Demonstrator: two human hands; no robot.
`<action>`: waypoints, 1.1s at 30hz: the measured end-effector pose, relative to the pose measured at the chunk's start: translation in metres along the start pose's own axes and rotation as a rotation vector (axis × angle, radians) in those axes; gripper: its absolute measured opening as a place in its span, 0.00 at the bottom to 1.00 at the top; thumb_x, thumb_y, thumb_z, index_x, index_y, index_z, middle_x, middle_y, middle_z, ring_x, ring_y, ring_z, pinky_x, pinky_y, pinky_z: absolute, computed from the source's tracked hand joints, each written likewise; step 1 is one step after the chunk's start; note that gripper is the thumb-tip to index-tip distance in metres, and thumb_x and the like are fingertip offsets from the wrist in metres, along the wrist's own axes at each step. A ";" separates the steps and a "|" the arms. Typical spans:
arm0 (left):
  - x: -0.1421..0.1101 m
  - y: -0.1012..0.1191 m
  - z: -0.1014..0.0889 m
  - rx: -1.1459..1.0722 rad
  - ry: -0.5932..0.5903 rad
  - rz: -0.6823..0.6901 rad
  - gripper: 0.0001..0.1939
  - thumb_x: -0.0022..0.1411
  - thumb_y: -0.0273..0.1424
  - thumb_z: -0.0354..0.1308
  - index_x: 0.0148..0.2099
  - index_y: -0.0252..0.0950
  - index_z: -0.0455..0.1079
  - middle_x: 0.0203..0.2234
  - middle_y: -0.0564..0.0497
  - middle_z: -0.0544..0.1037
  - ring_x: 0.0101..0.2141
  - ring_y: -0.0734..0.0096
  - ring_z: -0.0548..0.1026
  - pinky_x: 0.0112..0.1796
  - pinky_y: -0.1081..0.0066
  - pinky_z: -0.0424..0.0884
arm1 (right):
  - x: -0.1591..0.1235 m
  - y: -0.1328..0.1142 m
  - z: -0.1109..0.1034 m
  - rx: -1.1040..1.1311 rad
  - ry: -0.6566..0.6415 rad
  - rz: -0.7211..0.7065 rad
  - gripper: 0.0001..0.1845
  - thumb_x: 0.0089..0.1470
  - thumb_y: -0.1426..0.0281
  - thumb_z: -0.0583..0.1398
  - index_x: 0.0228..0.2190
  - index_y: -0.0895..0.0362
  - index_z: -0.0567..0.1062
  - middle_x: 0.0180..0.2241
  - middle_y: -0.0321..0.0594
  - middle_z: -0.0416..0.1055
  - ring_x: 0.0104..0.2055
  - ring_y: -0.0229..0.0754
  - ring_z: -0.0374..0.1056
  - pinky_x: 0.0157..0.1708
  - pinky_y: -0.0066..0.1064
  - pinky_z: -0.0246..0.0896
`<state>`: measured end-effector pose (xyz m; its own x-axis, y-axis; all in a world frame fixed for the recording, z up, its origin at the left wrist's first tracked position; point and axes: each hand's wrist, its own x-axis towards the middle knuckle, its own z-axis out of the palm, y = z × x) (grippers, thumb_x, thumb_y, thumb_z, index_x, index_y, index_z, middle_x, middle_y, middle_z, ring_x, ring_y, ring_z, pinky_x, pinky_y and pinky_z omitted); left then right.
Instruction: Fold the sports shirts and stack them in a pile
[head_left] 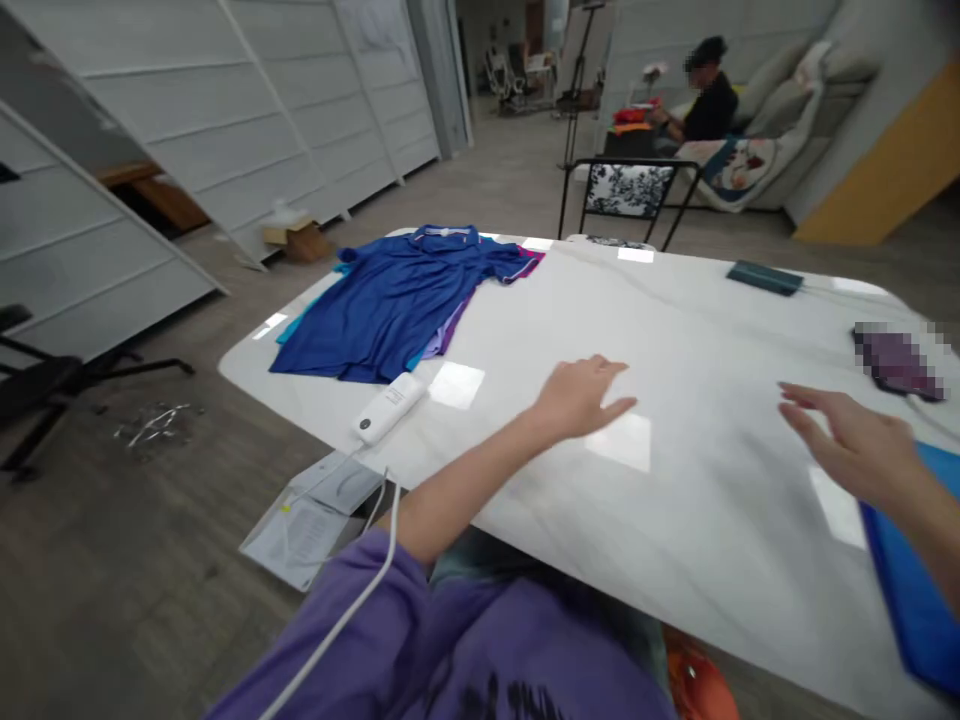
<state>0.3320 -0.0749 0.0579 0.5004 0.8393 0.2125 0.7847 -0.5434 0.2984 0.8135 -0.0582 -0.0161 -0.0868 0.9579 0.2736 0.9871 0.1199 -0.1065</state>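
Note:
My left hand [585, 395] hovers over the middle of the white marbled table [540, 490], fingers stretched out and holding nothing. On the right, my right hand [851, 430] is also open and empty, its fingers pointing left. Below my right wrist lies a blue item [904, 590], perhaps folded cloth, cut off by the frame edge. A dark blue polo shirt [409, 300] is spread on the table's far left, on top of other garments whose purple, lilac and turquoise edges show. Neither hand touches the shirt.
A white power bank-like device [390, 408] with a cable sits by the near left edge. A dark green box [765, 279] and a phone [898, 360] lie on the right. Beyond the table stand a black-framed chair [630, 190] and a seated person [709, 105].

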 end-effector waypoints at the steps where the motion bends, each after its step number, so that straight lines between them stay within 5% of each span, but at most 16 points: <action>1: -0.015 -0.040 -0.020 0.049 0.017 -0.156 0.30 0.83 0.52 0.54 0.75 0.41 0.71 0.67 0.41 0.79 0.62 0.55 0.80 0.63 0.57 0.73 | 0.020 -0.042 0.002 0.085 -0.039 -0.042 0.34 0.74 0.37 0.50 0.68 0.36 0.76 0.61 0.47 0.83 0.50 0.59 0.83 0.57 0.57 0.71; 4: -0.065 -0.142 -0.065 0.159 0.057 -0.531 0.21 0.84 0.44 0.53 0.69 0.42 0.75 0.63 0.43 0.81 0.60 0.59 0.81 0.60 0.62 0.74 | 0.081 -0.168 0.013 0.285 -0.181 -0.165 0.31 0.74 0.40 0.54 0.63 0.42 0.79 0.58 0.44 0.85 0.52 0.56 0.83 0.54 0.49 0.74; 8: -0.118 -0.233 -0.092 0.217 0.081 -0.837 0.21 0.81 0.38 0.54 0.67 0.37 0.75 0.61 0.37 0.80 0.59 0.49 0.81 0.58 0.57 0.75 | 0.169 -0.305 0.054 0.378 -0.327 -0.305 0.27 0.74 0.43 0.57 0.59 0.45 0.81 0.53 0.41 0.86 0.49 0.52 0.83 0.55 0.46 0.75; 13: -0.153 -0.296 -0.089 0.229 0.051 -1.025 0.23 0.74 0.41 0.62 0.64 0.34 0.78 0.61 0.31 0.79 0.60 0.37 0.79 0.56 0.49 0.76 | 0.294 -0.427 0.125 0.411 -0.349 -0.331 0.19 0.74 0.56 0.61 0.56 0.51 0.83 0.52 0.45 0.85 0.49 0.50 0.82 0.57 0.43 0.76; 17: -0.164 -0.321 -0.083 0.246 0.001 -1.012 0.14 0.77 0.39 0.57 0.55 0.41 0.81 0.57 0.39 0.82 0.57 0.44 0.80 0.53 0.53 0.77 | 0.379 -0.492 0.164 0.392 -0.219 -0.329 0.21 0.71 0.62 0.64 0.60 0.54 0.84 0.64 0.50 0.77 0.53 0.48 0.79 0.68 0.44 0.71; 20: -0.166 -0.325 -0.088 0.264 0.037 -1.017 0.13 0.79 0.37 0.54 0.54 0.41 0.78 0.52 0.40 0.84 0.52 0.44 0.83 0.50 0.53 0.76 | 0.422 -0.517 0.183 0.367 -0.202 -0.315 0.17 0.68 0.66 0.64 0.53 0.56 0.88 0.62 0.50 0.79 0.58 0.51 0.77 0.69 0.43 0.69; 24: -0.164 -0.314 -0.106 0.272 0.222 -0.953 0.13 0.83 0.39 0.50 0.58 0.41 0.73 0.46 0.43 0.85 0.43 0.48 0.84 0.44 0.57 0.74 | 0.452 -0.520 0.192 0.366 -0.163 -0.258 0.15 0.65 0.69 0.63 0.47 0.56 0.88 0.48 0.49 0.84 0.57 0.57 0.77 0.68 0.48 0.70; 29: -0.147 -0.269 -0.133 0.248 0.439 -0.568 0.04 0.82 0.33 0.57 0.52 0.41 0.71 0.47 0.47 0.83 0.45 0.57 0.84 0.42 0.63 0.73 | 0.466 -0.482 0.174 0.431 0.110 -0.263 0.10 0.65 0.69 0.63 0.44 0.59 0.84 0.56 0.57 0.77 0.56 0.56 0.74 0.67 0.50 0.71; 33: -0.131 -0.211 -0.146 0.226 0.406 -0.335 0.03 0.81 0.27 0.59 0.48 0.39 0.71 0.42 0.49 0.81 0.42 0.61 0.82 0.43 0.64 0.74 | 0.459 -0.427 0.147 0.416 0.187 -0.272 0.08 0.68 0.66 0.63 0.41 0.57 0.80 0.55 0.58 0.75 0.58 0.58 0.72 0.68 0.52 0.68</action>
<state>0.0474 -0.0725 0.1033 0.0653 0.8666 0.4947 0.9572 -0.1946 0.2144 0.3323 0.3691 0.0145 -0.2690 0.8198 0.5055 0.7921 0.4869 -0.3681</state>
